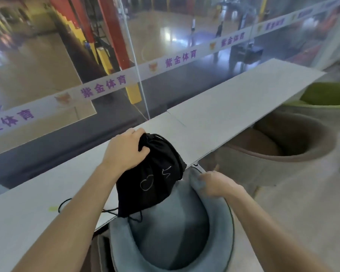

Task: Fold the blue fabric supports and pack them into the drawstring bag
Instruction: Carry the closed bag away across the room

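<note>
At the counter (pixel 243 95), left hand (pixel 126 149) clamps drawstring bag (pixel 153 177); right hand (pixel 218 184) grips grey chair (pixel 175 234).

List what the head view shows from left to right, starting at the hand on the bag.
Left hand → black fabric drawstring bag, which it grips by the gathered top → right hand, gripping the grey-blue padded chair rim → beige-brown round tub chair → lime-green chair.

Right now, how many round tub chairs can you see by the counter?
3. A grey-blue chair directly below, right hand on its rim; a beige-brown chair to its right; a green chair far right, partly cut off. Others may be hidden.
</note>
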Available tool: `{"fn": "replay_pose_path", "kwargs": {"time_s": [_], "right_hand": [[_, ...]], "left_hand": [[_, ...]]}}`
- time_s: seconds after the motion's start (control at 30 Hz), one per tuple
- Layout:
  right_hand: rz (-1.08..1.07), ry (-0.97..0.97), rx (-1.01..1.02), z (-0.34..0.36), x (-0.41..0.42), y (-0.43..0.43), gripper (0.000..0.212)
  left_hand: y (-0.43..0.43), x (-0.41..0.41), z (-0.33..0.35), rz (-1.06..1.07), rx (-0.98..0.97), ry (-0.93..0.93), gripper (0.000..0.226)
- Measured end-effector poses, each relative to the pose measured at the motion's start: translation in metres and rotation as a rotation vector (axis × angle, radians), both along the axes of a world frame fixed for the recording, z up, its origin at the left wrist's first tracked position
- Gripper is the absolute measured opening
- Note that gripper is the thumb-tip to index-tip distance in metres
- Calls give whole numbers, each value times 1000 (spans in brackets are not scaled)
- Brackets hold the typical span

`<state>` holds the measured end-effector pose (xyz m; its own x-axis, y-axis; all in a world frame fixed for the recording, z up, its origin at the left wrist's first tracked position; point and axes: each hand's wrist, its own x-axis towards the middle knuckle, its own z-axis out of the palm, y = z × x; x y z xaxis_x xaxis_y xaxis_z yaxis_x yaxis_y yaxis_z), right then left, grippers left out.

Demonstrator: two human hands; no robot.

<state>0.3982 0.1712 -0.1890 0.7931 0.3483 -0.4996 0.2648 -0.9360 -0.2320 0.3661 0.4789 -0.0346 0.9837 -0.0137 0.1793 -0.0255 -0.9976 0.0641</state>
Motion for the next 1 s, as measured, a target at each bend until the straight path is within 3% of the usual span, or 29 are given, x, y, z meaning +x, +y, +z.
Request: {"fn": "replay_pose_path", "kwargs": {"time_s": [0.27, 0.57, 0.77, 1.0], "right_hand": [[-444, -39, -21, 75, -161, -146, 52], [-988, -33, 31, 74, -345, -338, 58], [-1275, 23, 42, 37, -485, -481, 58], [-1501, 18, 30, 40, -657, -641, 59]], "left_hand": [[-158, -43, 58, -376, -173, -252, 36], [-410, -111, 97, -830, -249, -267, 41], [-623, -190, 78, -1125, -246, -156, 42], [-852, -298, 13, -1268, -207, 89, 48]]}}
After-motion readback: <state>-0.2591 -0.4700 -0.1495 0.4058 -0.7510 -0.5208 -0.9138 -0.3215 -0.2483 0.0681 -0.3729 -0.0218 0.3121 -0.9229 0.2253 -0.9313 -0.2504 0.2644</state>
